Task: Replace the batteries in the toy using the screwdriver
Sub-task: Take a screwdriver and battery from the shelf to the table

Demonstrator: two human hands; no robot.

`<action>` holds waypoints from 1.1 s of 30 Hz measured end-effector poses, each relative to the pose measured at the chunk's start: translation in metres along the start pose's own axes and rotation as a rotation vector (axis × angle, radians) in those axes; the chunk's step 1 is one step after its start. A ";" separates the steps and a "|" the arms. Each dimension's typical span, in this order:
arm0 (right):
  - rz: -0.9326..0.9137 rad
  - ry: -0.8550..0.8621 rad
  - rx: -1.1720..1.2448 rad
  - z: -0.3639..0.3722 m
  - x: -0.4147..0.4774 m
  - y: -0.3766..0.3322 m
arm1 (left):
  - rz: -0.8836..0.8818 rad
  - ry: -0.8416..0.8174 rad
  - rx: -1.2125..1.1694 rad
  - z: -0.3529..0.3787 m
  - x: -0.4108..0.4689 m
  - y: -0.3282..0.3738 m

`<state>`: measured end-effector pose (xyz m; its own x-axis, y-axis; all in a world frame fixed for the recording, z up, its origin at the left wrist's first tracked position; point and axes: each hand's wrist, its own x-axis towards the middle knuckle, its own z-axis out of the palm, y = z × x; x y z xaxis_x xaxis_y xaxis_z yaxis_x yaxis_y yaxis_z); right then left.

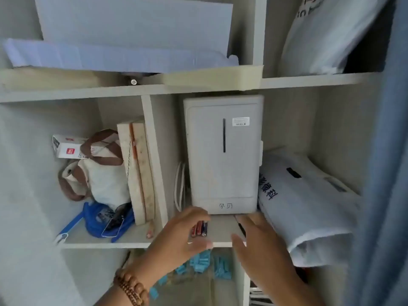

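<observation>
We see two hands reaching into a shelf (221, 229). The batteries (199, 228) lie on the shelf board, near its front edge. There are a few of them, side by side. Some are red and one is dark.

The left hand (183, 235) is right next to the batteries. Its fingers bend over them like a little roof, and its thumb is down at the shelf edge. It is loose and holds nothing. We cannot tell if it touches the batteries. A bead bracelet (130, 288) is on that wrist.

The right hand (260, 246) is on the other side of the batteries. Its fingers are straight, its thumb sticks out, and it holds nothing. A thin dark thing (240, 226) peeks out by its fingers. We cannot tell what it is.

Behind the hands a tall white box (223, 155) stands up straight. A white bag (304, 206) lies just beside it on the right.

In the next space to the left we see wooden boards (136, 171), a cloth bag (99, 173) and a blue bag (106, 219). Under the shelf lie small blue pieces (203, 261).
</observation>
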<state>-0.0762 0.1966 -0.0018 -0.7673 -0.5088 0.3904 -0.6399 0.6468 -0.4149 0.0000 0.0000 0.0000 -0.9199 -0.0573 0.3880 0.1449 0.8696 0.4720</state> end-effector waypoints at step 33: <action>-0.071 0.284 -0.261 0.068 0.054 0.052 | 0.169 0.225 0.349 0.062 0.053 -0.058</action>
<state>-0.1538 0.1643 -0.0587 -0.6561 -0.4034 0.6378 -0.6308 0.7571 -0.1701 -0.0796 -0.0228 -0.0558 -0.7862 0.0283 0.6173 0.1196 0.9870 0.1070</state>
